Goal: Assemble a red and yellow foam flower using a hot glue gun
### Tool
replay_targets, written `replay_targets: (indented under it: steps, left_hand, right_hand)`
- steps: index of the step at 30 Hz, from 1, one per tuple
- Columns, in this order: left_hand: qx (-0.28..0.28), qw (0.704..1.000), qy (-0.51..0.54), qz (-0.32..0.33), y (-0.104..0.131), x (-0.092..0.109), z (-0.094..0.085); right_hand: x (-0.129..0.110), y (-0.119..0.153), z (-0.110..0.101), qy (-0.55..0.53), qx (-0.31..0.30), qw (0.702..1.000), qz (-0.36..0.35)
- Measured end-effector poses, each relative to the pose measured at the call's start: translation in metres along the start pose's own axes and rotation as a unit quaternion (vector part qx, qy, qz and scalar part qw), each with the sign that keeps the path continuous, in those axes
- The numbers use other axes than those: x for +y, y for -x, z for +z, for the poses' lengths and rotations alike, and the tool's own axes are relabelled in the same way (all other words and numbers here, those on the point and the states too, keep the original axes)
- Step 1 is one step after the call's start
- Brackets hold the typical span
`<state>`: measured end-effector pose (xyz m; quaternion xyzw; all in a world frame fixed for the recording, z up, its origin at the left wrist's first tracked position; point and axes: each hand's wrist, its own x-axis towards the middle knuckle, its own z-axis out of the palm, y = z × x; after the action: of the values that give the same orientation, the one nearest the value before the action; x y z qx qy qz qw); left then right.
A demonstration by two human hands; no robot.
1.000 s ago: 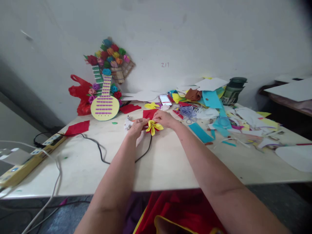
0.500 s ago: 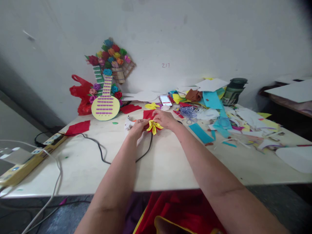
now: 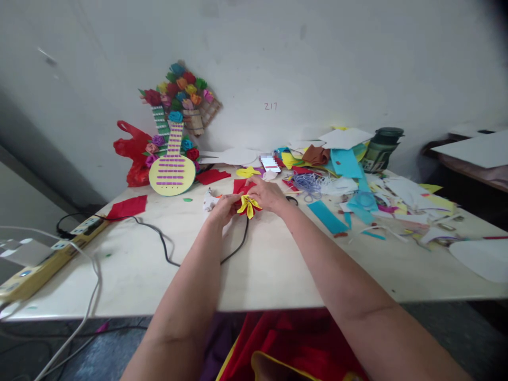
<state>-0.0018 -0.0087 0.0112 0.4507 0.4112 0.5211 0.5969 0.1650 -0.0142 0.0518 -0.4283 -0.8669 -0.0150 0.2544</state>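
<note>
Between my two hands is a paper flower (image 3: pixel 250 206) with yellow petals and red ones behind them. My left hand (image 3: pixel 227 207) is closed on its left side, and my right hand (image 3: pixel 265 194) pinches it from the upper right. The fingertips are partly hidden behind the petals. Just beyond the hands lies a red sheet (image 3: pixel 239 185). A white glue gun (image 3: pixel 210 199) rests beside my left hand, mostly hidden by it, and a black cord (image 3: pixel 239 244) runs beneath the flower and my left forearm.
A yellow paper guitar (image 3: pixel 172 177) with flowers stands at the back left. A yellow power strip (image 3: pixel 51 264) lies along the left edge. Paper scraps (image 3: pixel 408 193) and blue strips (image 3: pixel 327 217) cover the right side, near a green bottle (image 3: pixel 381 151). A phone (image 3: pixel 270 163) lies behind the hands.
The flower has shifted slightly left and tilted between the hands. My right hand has moved a little left, and dark scissor-like loops show more beside its wrist.
</note>
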Motion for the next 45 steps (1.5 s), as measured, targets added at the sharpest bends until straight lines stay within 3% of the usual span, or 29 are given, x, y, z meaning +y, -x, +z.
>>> replay_targets:
  steps: [9,15,20,24,31,38,45]
  left_hand:
    - [-0.031,0.999,-0.008,0.015,-0.002,-0.003,-0.004]
    - [-0.068,0.996,-0.042,0.029,0.000,-0.001,-0.005]
    - [-0.059,0.996,-0.058,0.029,0.002,0.002,-0.004]
    - [-0.054,0.996,-0.064,0.034,0.004,0.004,-0.003]
    - [-0.055,0.996,-0.060,0.042,0.006,0.006,0.000]
    - [-0.051,0.996,-0.040,0.068,-0.001,0.002,-0.005]
    - [-0.040,0.999,0.000,0.011,0.000,0.001,-0.008]
  right_hand:
    - [-0.008,0.001,-0.004,0.027,-0.014,1.000,0.001]
    - [0.007,-0.001,0.003,-0.024,-0.013,1.000,0.002]
    - [0.020,-0.001,0.005,-0.030,0.003,1.000,0.005]
    - [0.023,-0.001,0.002,0.002,-0.034,0.999,0.005]
    - [0.021,-0.001,0.002,0.019,-0.082,0.996,0.009]
    - [0.016,-0.002,0.002,0.036,-0.064,0.997,0.011]
    - [-0.001,-0.001,-0.006,0.102,-0.078,0.992,-0.018]
